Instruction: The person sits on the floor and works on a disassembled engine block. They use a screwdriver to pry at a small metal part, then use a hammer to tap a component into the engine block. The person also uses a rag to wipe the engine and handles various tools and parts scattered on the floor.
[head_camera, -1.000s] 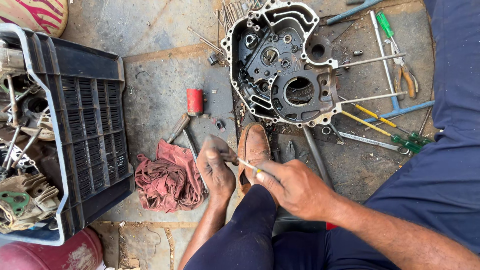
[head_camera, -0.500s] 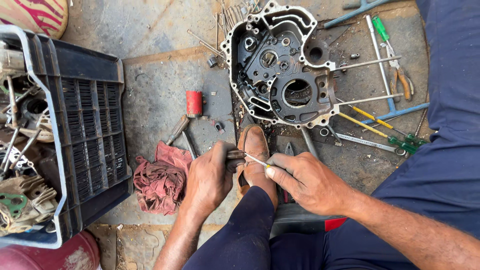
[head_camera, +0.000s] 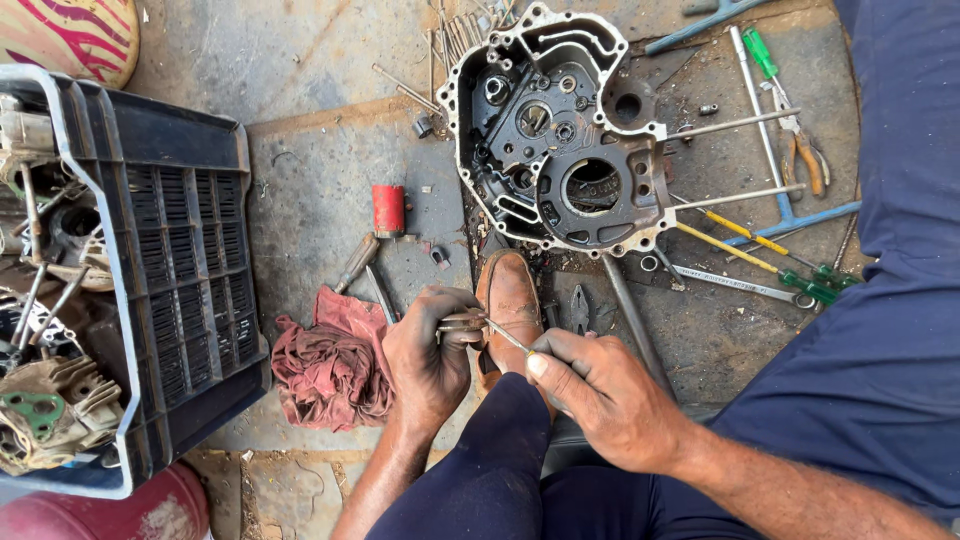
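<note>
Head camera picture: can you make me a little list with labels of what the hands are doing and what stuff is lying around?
left hand: grips a small metal part, just above the knee
right hand: pinches a thin metal tool, its tip at the small metal part
engine case: grey metal, open side up, on the ground beyond the brown shoe
red rag: crumpled, beside the left hand
black crate: at the left, holds metal parts
screwdrivers: green and yellow handles, right of the engine case
red cylinder: stands left of the engine case
</note>
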